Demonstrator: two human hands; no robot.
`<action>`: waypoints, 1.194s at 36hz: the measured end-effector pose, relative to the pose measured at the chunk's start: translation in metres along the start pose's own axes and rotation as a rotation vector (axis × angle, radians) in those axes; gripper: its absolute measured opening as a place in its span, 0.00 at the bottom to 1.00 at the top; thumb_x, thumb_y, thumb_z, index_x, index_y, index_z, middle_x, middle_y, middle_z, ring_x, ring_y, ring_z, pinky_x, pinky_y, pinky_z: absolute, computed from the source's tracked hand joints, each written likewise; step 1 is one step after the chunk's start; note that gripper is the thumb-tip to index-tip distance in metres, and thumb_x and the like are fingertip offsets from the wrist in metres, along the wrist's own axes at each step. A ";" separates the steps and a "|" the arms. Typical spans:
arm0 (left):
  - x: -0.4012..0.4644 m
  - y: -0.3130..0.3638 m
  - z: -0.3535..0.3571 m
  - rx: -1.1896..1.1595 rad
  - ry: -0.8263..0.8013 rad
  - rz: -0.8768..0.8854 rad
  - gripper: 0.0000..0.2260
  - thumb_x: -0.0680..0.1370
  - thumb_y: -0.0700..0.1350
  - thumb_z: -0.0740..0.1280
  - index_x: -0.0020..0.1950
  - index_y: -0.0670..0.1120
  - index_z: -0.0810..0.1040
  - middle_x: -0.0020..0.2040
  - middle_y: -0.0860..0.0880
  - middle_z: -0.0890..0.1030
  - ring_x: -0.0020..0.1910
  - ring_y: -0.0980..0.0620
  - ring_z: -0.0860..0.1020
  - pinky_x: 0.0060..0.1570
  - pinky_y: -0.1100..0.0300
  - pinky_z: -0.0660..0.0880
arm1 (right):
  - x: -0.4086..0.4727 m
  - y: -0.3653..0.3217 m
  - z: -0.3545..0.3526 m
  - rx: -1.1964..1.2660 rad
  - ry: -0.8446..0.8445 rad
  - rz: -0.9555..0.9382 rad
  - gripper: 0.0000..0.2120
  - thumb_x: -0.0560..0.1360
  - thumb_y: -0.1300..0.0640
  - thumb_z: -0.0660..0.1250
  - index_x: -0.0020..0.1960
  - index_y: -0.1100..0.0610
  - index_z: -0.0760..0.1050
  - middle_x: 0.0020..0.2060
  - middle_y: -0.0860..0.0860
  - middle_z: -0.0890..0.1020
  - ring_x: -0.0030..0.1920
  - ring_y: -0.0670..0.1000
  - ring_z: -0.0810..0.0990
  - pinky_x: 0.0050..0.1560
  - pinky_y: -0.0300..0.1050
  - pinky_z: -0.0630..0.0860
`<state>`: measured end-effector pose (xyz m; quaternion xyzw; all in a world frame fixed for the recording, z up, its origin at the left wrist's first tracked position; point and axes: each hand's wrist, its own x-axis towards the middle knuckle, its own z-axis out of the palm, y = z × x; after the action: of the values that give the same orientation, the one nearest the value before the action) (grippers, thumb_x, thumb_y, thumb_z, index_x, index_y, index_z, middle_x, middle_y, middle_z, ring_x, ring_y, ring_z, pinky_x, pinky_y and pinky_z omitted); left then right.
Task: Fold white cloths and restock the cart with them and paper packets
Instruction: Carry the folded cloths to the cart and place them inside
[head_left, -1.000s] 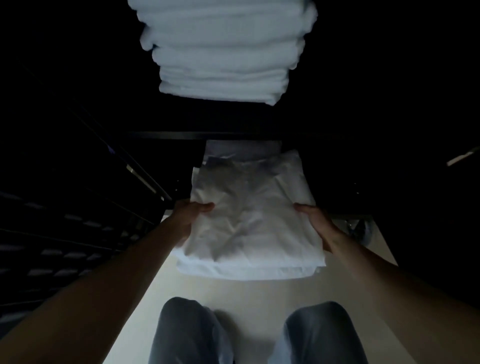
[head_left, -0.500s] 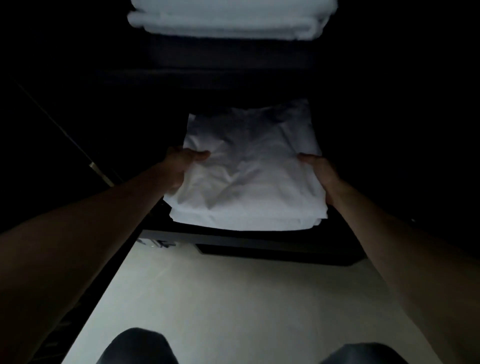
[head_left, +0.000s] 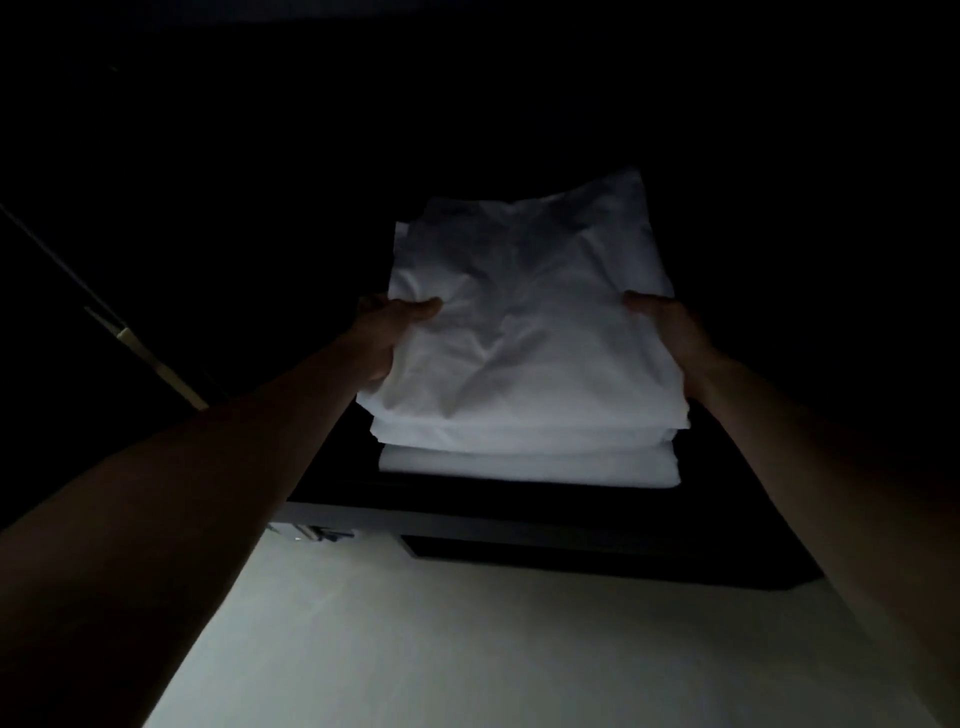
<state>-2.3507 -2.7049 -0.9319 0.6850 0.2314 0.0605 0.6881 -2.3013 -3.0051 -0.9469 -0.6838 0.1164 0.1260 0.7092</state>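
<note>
A stack of folded white cloths (head_left: 524, 338) is held between both hands inside the dark cart shelf (head_left: 519, 519). My left hand (head_left: 387, 338) grips the stack's left edge, thumb on top. My right hand (head_left: 670, 332) grips the right edge, thumb on top. Beneath the held stack lies another folded white cloth (head_left: 530, 462) on the shelf; the two touch or nearly touch. No paper packets are visible.
The scene is very dark. The cart's black lower ledge (head_left: 597, 556) juts toward me above a pale floor (head_left: 467, 639). A thin pale rod or handle (head_left: 156, 364) slants at the left. The cart's inside walls are lost in shadow.
Both hands carried the cloth stack forward and down into the cart shelf, onto another folded cloth. The towel pile above has left view, and my knees are gone from the bottom.
</note>
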 end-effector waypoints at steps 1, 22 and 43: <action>0.002 -0.005 -0.001 0.017 0.007 0.011 0.14 0.73 0.39 0.76 0.55 0.43 0.78 0.42 0.54 0.82 0.37 0.58 0.82 0.31 0.60 0.77 | 0.003 0.007 -0.001 0.005 0.003 0.017 0.27 0.74 0.49 0.72 0.69 0.59 0.73 0.62 0.57 0.80 0.60 0.58 0.79 0.62 0.51 0.76; 0.016 -0.015 0.023 1.248 0.119 0.356 0.34 0.78 0.55 0.68 0.80 0.50 0.58 0.80 0.38 0.50 0.78 0.36 0.51 0.72 0.37 0.57 | 0.010 -0.010 -0.003 -0.869 0.141 -0.091 0.34 0.80 0.48 0.63 0.79 0.62 0.55 0.77 0.60 0.60 0.77 0.60 0.61 0.76 0.52 0.59; 0.001 -0.059 0.023 1.387 -0.128 0.327 0.26 0.85 0.58 0.46 0.82 0.53 0.47 0.82 0.49 0.47 0.81 0.48 0.47 0.76 0.39 0.46 | 0.006 0.011 0.024 -1.465 0.176 -0.329 0.31 0.82 0.38 0.46 0.81 0.50 0.47 0.81 0.51 0.50 0.80 0.55 0.49 0.77 0.58 0.45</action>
<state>-2.3546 -2.7285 -0.9901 0.9929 0.0701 -0.0389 0.0883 -2.2991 -2.9811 -0.9586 -0.9964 -0.0445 0.0088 0.0712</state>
